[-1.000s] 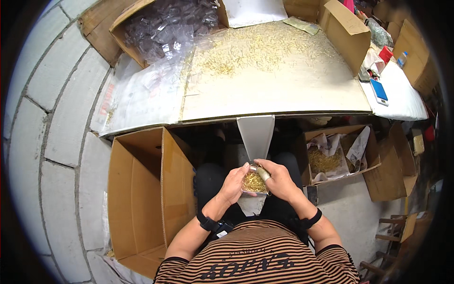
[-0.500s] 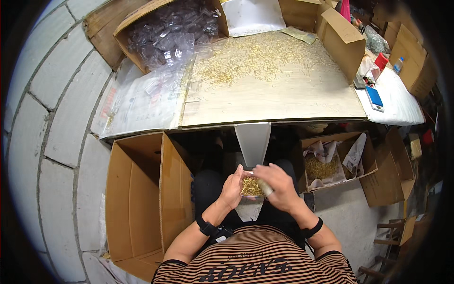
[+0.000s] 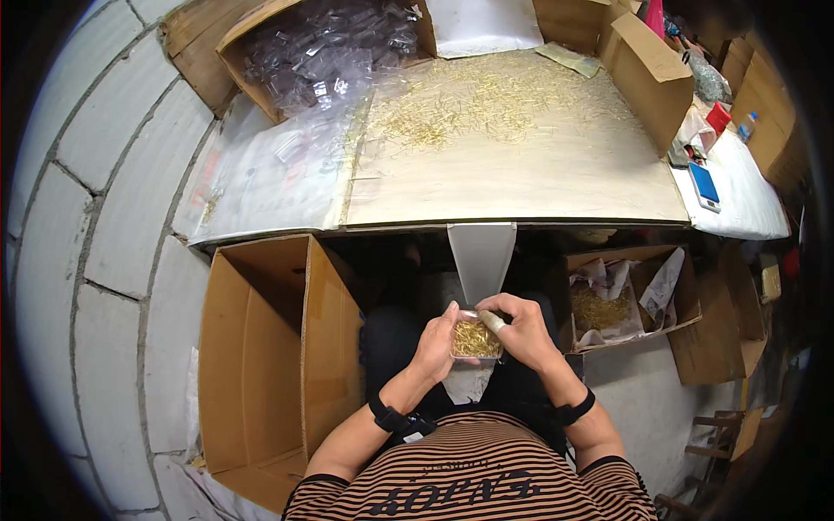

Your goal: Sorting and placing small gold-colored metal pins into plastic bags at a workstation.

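Observation:
In front of my lap is a small clear plastic box (image 3: 476, 339) filled with thin gold-coloured metal pieces, perhaps pins. My left hand (image 3: 433, 346) grips it from the left, thumb along the side and fingers passing underneath. My right hand (image 3: 523, 333) is at the far right corner, with bent fingers and the thumb pressed to the rim. A pale wrap covers that thumb. Whether the right fingers also pinch a pin or a lid edge is hidden. Just beyond the box, a light grey chute (image 3: 481, 260) slopes down from the table edge.
Gold pieces lie scattered over the pale tabletop (image 3: 521, 187). A carton of clear plastic boxes (image 3: 326, 56) stands at the back left. A tall open carton (image 3: 252, 365) is at my left, a paper-lined carton (image 3: 638, 339) at my right. A blue-topped scale (image 3: 704, 187) rests far right.
My right hand has gone from a blurred, flat pose over the box to bent fingers at its far right corner. The gold pieces fill the box more evenly. The view has shifted slightly.

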Motion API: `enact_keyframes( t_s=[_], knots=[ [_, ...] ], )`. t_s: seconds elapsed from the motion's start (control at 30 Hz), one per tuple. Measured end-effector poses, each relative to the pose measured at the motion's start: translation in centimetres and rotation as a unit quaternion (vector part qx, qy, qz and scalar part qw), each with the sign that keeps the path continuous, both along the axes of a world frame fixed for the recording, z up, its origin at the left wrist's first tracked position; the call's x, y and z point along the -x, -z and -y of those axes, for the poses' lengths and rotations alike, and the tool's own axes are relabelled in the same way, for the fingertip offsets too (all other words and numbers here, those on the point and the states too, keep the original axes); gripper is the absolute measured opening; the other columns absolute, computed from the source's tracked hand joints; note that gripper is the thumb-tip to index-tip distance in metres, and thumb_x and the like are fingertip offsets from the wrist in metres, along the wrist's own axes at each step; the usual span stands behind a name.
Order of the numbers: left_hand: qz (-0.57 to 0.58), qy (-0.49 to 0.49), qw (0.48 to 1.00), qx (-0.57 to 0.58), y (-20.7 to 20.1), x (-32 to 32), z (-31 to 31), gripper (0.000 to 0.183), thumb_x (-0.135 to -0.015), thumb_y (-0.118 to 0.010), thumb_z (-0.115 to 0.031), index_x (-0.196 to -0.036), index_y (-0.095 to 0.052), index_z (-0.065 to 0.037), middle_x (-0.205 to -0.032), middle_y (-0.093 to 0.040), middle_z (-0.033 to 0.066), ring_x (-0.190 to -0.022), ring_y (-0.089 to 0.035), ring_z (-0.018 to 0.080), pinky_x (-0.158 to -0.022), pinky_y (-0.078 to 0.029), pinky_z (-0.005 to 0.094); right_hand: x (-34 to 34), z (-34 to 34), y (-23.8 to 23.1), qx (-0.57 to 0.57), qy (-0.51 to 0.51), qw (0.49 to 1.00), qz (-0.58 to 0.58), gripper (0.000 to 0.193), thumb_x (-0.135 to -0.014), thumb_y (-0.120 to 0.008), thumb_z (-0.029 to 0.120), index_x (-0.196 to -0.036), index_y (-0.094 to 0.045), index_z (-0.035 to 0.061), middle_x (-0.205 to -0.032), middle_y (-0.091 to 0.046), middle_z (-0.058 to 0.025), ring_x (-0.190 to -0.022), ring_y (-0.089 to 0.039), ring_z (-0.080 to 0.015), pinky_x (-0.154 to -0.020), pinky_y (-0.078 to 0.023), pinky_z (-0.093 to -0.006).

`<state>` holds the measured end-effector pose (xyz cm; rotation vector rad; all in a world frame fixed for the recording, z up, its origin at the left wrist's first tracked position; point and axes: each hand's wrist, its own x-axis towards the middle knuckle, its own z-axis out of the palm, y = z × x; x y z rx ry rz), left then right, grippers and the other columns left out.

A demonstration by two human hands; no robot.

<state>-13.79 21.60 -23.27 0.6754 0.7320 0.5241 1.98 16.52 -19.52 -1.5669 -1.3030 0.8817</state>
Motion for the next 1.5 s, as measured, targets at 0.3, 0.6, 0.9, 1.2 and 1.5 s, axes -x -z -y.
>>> enact_keyframes(
  t_s=[0.3, 0.6, 0.9, 1.2, 1.5],
  knots=[
    [-0.004, -0.013, 1.000, -0.001, -0.2, -0.6, -0.3, 0.036, -0.098, -0.038, -0.033, -0.106, -0.056, -0.003, -0.089, -0.064, 0.0088, -0.073, -0.066, 0.0159, -0.052, -0.057, 0.0294, -0.6, 1.3, -0.3, -0.178, -0.013, 0.959, 0.220, 0.025, -0.073, -0.066, 0.002, -0.097, -0.064, 0.0017, -0.106, -0.064, -0.0129, -0.103, -0.059, -0.0303, -0.086, -0.048, -0.0369],
    [0.011, 0.050, 0.999, -0.001, -0.4, -0.9, 0.3, 0.034, -0.098, -0.041, -0.028, -0.105, -0.054, 0.002, -0.092, -0.063, 0.0111, -0.075, -0.066, 0.0177, -0.052, -0.058, 0.0302, -0.4, 0.0, 0.5, 0.068, 0.005, 0.996, -0.053, 0.018, -0.077, -0.063, 0.003, -0.093, -0.067, -0.0021, -0.089, -0.067, -0.0156, -0.081, -0.065, -0.0214, -0.074, -0.049, -0.0300],
    [0.010, 0.003, 1.000, 0.003, -0.3, -1.0, 0.3, 0.037, -0.099, -0.038, -0.031, -0.110, -0.054, 0.000, -0.095, -0.063, 0.0112, -0.077, -0.066, 0.0176, -0.055, -0.058, 0.0313, -0.2, 0.8, 0.9, -0.065, 0.043, 0.996, -0.034, 0.015, -0.075, -0.061, -0.001, -0.089, -0.067, 0.0004, -0.097, -0.066, -0.0125, -0.091, -0.062, -0.0225, -0.080, -0.048, -0.0320],
    [0.040, -0.014, 0.999, 0.014, -0.1, -1.1, 0.2, 0.033, -0.097, -0.043, -0.031, -0.109, -0.054, -0.002, -0.091, -0.063, 0.0088, -0.075, -0.066, 0.0171, -0.054, -0.059, 0.0318, 0.2, 1.8, -0.9, -0.108, -0.061, 0.963, 0.240, 0.036, -0.078, -0.058, 0.004, -0.114, -0.059, 0.0047, -0.122, -0.056, -0.0136, -0.123, -0.045, -0.0331, -0.101, -0.037, -0.0391],
    [0.055, -0.041, 0.998, -0.004, -1.2, -0.3, -0.2, 0.030, -0.096, -0.048, -0.027, -0.110, -0.053, -0.002, -0.099, -0.064, 0.0089, -0.083, -0.066, 0.0170, -0.061, -0.059, 0.0301, -3.3, 2.9, -1.1, -0.027, 0.016, 0.998, -0.060, 0.054, -0.080, -0.069, 0.019, -0.128, -0.049, 0.0035, -0.124, -0.055, -0.0135, -0.115, -0.052, -0.0246, -0.096, -0.040, -0.0356]
  ],
)
